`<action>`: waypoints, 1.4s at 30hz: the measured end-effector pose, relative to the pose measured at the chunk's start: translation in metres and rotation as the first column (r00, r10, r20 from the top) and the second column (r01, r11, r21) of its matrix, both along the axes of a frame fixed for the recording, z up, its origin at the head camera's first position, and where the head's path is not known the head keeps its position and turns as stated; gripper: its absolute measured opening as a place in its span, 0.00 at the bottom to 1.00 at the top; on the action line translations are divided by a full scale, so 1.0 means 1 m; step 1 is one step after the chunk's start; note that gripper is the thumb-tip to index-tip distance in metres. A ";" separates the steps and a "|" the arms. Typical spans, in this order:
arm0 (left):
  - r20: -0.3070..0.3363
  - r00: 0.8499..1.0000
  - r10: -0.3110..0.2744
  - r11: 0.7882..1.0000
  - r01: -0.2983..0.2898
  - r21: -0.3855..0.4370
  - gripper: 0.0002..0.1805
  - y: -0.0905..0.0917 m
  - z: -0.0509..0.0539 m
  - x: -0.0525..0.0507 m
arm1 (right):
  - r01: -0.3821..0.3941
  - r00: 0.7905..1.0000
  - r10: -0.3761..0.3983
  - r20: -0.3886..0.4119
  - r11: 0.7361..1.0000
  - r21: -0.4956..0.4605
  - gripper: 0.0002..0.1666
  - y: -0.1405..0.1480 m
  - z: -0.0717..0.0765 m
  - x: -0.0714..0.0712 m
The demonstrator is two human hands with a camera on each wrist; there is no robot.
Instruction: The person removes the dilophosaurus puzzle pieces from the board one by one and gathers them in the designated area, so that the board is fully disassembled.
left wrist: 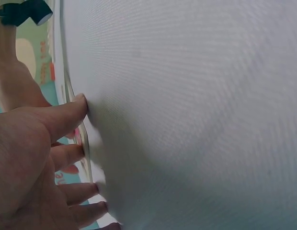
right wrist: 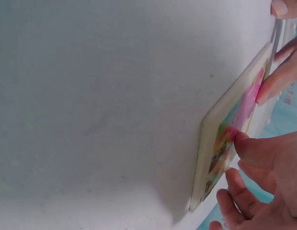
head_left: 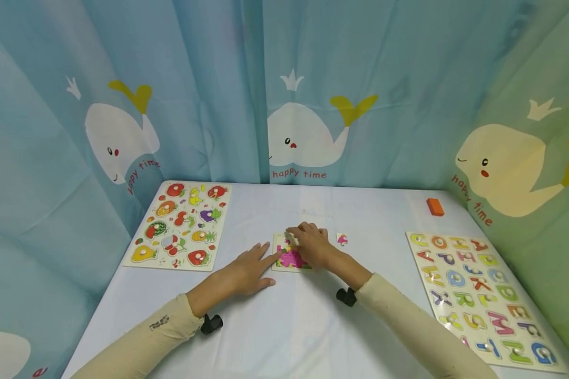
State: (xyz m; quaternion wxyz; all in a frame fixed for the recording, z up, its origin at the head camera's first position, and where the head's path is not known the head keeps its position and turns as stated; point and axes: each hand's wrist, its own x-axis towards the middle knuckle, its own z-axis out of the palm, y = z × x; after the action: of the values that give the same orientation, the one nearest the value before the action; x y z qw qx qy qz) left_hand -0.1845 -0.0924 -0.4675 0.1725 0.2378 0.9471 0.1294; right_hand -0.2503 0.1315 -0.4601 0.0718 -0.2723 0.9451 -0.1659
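Beige cloth sleeves [head_left: 133, 337] lead to the left hand [head_left: 247, 271], spread and gripping nothing, touching the small flat pink-and-cream puzzle board [head_left: 291, 259] beneath the right hand [head_left: 313, 246], whose grip I cannot tell; too light left pressure could let the board slide.

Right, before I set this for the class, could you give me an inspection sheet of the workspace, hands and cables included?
Surface: pale tabletop, a few small specks in the right wrist view.
Job's things: small picture puzzle lying flat; loose piece on the table to its right.
Clutter: fruit board left, letter board right, orange block far right.
Hands: left hand spread, index finger at the puzzle's left edge; right hand over the puzzle, its grip on any piece unclear.
Cables: nothing seen.
Surroundings: blue curtains printed with whales and "happy time".
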 end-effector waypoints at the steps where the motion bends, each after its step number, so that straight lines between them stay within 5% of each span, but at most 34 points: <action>1: 0.002 1.000 0.001 1.000 -0.001 -0.002 0.39 0.000 0.000 0.000 | 0.001 1.000 -0.001 0.008 1.000 0.000 0.31 0.000 0.000 -0.001; 11: 0.007 1.000 0.010 1.000 -0.010 0.013 0.39 -0.001 -0.002 0.000 | 0.006 0.999 -0.004 0.037 0.999 -0.044 0.24 0.003 -0.005 -0.004; 24: -0.002 1.000 0.001 1.000 -0.001 0.011 0.39 -0.001 0.000 0.001 | -0.002 0.996 -0.008 -0.092 0.993 -0.115 0.20 0.008 -0.012 0.001; 42: 0.002 1.000 0.008 1.000 -0.008 0.016 0.39 -0.001 0.001 0.001 | -0.044 0.997 0.031 -0.074 0.983 -0.176 0.17 0.011 -0.009 -0.003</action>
State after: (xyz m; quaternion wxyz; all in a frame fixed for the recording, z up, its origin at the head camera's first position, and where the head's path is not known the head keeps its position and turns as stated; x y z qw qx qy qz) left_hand -0.1835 -0.0934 -0.4669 0.1708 0.2351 0.9468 0.1380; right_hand -0.2536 0.1424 -0.4694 0.0168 -0.3011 0.9232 -0.2382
